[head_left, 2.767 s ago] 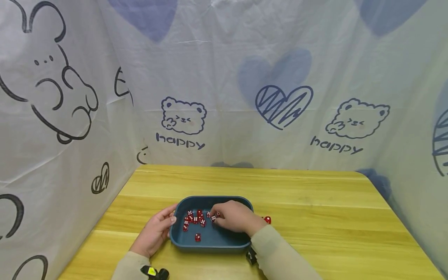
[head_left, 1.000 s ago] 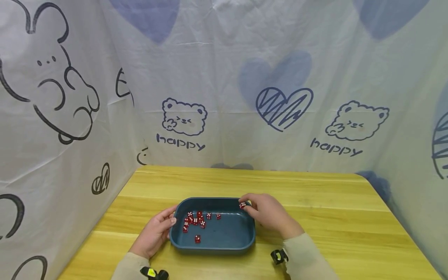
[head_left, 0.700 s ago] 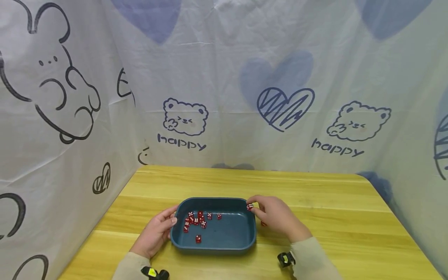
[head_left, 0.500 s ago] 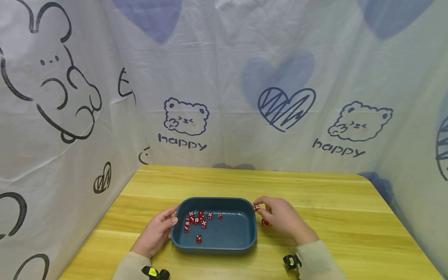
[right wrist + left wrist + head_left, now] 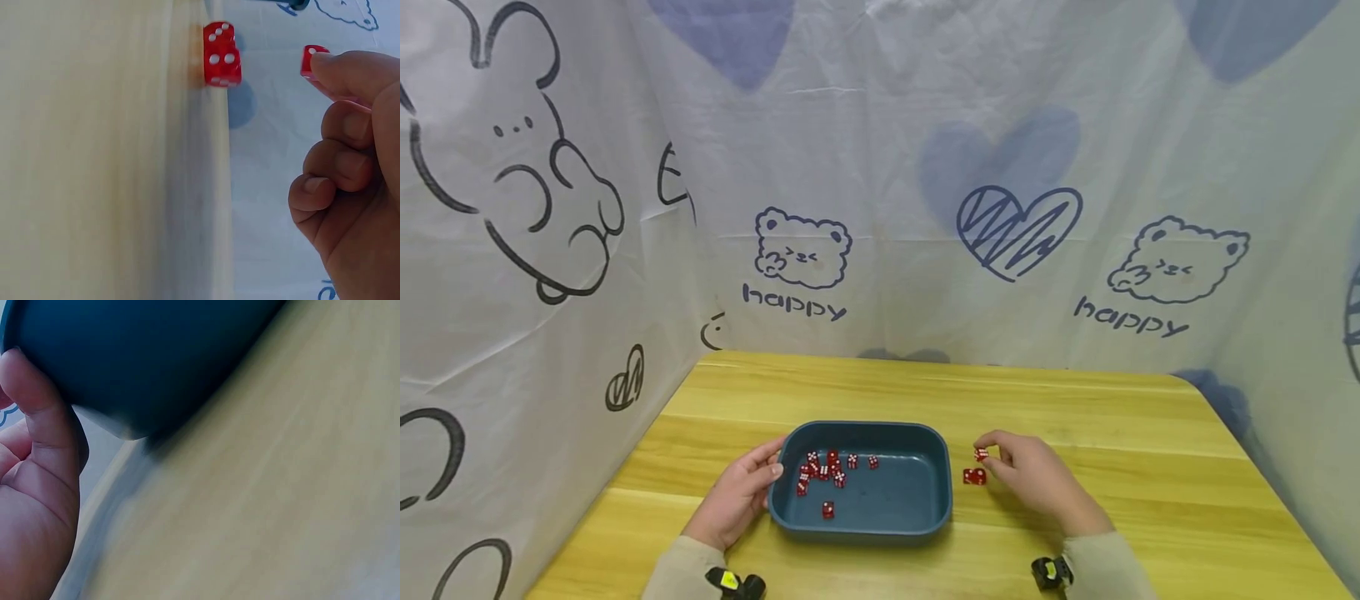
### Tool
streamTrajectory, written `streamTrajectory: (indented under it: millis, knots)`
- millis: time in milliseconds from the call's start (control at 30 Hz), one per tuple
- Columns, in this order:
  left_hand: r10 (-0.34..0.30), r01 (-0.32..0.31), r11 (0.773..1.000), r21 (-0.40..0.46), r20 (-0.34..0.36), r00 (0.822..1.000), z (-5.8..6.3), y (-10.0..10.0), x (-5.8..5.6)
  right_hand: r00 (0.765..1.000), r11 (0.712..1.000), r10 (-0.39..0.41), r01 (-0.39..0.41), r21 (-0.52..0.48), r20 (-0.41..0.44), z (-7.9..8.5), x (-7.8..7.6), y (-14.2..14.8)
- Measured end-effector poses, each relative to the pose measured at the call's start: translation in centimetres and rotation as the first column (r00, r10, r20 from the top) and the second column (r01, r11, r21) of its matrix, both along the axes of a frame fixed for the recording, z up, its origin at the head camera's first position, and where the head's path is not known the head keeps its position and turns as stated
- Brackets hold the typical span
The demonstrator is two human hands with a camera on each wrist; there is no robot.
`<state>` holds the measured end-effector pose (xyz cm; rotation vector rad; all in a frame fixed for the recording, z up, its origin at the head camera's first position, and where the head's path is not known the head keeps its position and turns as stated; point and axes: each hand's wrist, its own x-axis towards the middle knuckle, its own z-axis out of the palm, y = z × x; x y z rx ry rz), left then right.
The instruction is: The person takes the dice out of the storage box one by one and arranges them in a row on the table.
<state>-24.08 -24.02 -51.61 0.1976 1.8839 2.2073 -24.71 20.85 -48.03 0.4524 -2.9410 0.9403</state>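
Note:
A dark blue rectangular tray (image 5: 887,521) stands on the table, with several red dice (image 5: 839,479) inside, mostly toward its left end. At the tray's left side my left hand (image 5: 739,493) grips the wall, thumb by the rim; the left wrist view shows that thumb against the tray (image 5: 144,362). My right hand (image 5: 1037,479) is right of the tray and pinches a red die (image 5: 307,61) between thumb and index finger, its other fingers curled in. Just below that die, two red dice (image 5: 974,476) sit side by side on the table, beside the tray's right wall.
The yellow wood-grain table (image 5: 1112,467) runs back to a white cloth (image 5: 887,208) with printed bears and hearts. More printed cloth hangs along both sides. Black devices (image 5: 1051,572) are strapped at both wrists.
My right hand has come out of the tray with a die and moved right, past the rim, to above the table dice, which now show fully. The left hand has stayed at the tray.

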Motion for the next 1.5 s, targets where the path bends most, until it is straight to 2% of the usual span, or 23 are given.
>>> streamTrajectory:
  millis: [400, 1067, 1500]
  knots:
    - [-0.028, 0.028, 1.000, 0.015, 0.001, 1.000, -0.2, 0.0, -0.2, 0.998, 1.000, 0.029, -0.030, 0.001, 0.053, -1.3, -0.3, 1.8]
    - [-0.012, 0.011, 1.000, 0.010, 0.016, 1.000, 0.0, 0.1, -0.2, 0.995, 0.997, 0.042, -0.048, 0.061, 0.086, -1.9, -0.2, 1.1]
    - [-0.008, 0.008, 1.000, 0.015, 0.016, 1.000, 0.0, 0.1, -0.2, 0.994, 0.998, 0.029, -0.034, 0.049, 0.105, -2.1, -0.3, 1.1]
